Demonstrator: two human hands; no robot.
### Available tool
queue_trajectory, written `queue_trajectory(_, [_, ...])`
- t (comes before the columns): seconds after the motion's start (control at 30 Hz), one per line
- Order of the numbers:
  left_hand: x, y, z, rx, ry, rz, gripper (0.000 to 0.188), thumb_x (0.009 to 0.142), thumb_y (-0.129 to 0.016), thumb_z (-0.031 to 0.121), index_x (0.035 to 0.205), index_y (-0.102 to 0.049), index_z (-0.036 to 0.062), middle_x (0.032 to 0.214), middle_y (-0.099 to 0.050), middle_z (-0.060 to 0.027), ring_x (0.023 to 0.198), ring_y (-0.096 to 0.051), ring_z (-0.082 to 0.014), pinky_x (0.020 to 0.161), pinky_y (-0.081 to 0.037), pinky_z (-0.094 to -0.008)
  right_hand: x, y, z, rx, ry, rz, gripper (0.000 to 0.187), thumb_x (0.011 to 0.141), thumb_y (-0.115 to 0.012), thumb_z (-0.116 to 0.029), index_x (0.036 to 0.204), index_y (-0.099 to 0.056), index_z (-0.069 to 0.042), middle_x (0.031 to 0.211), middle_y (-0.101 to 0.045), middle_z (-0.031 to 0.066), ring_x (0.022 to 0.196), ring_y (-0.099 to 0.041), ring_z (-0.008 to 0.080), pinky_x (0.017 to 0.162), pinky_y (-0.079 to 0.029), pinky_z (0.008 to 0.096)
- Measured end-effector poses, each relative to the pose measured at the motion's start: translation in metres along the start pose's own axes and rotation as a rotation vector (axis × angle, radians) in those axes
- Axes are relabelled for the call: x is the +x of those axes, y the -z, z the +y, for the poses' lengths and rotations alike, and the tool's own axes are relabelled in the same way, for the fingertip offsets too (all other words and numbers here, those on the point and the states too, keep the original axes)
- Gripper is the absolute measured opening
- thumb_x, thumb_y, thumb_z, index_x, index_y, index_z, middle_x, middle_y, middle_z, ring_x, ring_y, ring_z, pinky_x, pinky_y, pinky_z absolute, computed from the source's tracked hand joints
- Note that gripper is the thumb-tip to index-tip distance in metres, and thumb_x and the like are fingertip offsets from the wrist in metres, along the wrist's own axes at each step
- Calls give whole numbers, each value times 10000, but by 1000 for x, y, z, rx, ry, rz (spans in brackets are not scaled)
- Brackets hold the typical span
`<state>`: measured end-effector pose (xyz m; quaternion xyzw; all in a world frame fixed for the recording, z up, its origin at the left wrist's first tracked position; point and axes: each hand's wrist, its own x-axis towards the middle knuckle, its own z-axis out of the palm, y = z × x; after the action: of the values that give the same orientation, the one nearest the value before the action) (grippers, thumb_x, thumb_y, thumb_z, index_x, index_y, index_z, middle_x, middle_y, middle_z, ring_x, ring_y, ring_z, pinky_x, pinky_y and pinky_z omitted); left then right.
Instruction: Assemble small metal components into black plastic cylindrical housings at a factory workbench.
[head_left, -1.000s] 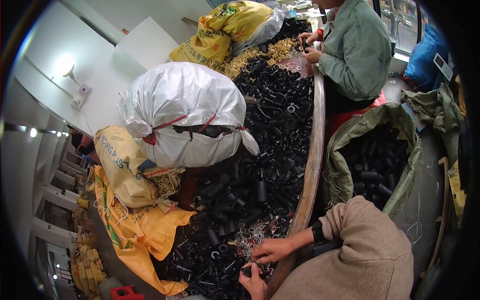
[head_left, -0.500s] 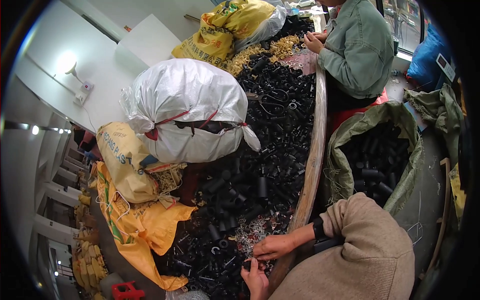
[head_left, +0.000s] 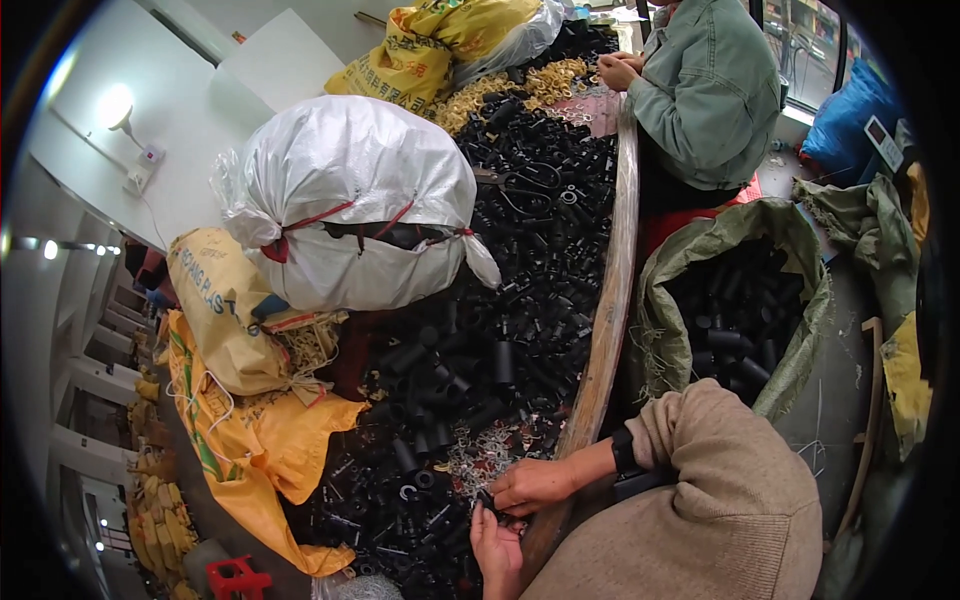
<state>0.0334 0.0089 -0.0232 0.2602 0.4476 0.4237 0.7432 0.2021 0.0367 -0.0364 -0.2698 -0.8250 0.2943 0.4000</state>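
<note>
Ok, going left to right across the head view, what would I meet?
Glowing white lamp, red plastic stool, bare left hand, bare right hand, green woven sack of black cylinders, blue plastic bag.

Lamp (head_left: 116,106): blown out to white on the left, with a soft halo spreading over the pale wall (head_left: 165,75)
Window (head_left: 805,55): daylight at the far right
White sack (head_left: 355,180): bright on top, greyer toward its underside
Black parts (head_left: 540,265): dark, merging into one mass with small glints; fine detail is lost
Counter edge (head_left: 604,335): bowed by the fisheye lens
Picture rim: black vignette, with coloured flare at upper left
</note>
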Motion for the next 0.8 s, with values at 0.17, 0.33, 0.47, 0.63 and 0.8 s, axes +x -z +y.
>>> queue_trajectory(0.17, [5, 13, -5, 105, 7, -1, 271, 879, -441, 167, 1101, -422, 13, 914, -546, -82, 765, -545, -156, 621, -463, -289, 1, -3, 4, -57, 10, -21, 142, 660, -561, -150, 712, -523, -23, 719, -487, 110, 648, -522, 300, 561, -422, 382])
queue_trajectory(0.33, [2, 9, -9, 40, 57, -58, 242, 876, -451, 168, 1022, -478, -23, 921, -558, -87, 810, -558, -160, 691, -479, -286, -3, -4, 1, -116, -26, -57, 144, 657, -562, -161, 704, -531, -28, 732, -508, 101, 667, -540, 292, 546, -427, 381])
queue_trajectory(0.47, [-2, 4, -11, 33, 80, -58, 230, 876, -447, 164, 1003, -491, -23, 952, -552, -90, 842, -558, -170, 733, -482, -303, -5, -5, -2, -96, -125, -103, 149, 645, -566, -173, 695, -537, -36, 719, -538, 99, 663, -553, 290, 525, -430, 386])
queue_trajectory(0.63, [-7, 5, -11, 34, 71, -59, 234, 879, -435, 144, 1033, -475, -27, 981, -538, -93, 852, -554, -171, 755, -479, -313, 2, -7, -5, -70, -212, -157, 148, 624, -573, -198, 677, -542, -63, 680, -564, 105, 633, -556, 298, 506, -430, 391])
queue_trajectory(0.8, [-5, 3, -7, 87, 95, -54, 234, 879, -425, 134, 1065, -461, -3, 1005, -529, -68, 882, -541, -151, 748, -475, -294, 5, -3, -1, -77, -227, -153, 144, 623, -573, -218, 659, -536, -84, 675, -559, 103, 615, -551, 295, 487, -420, 391])
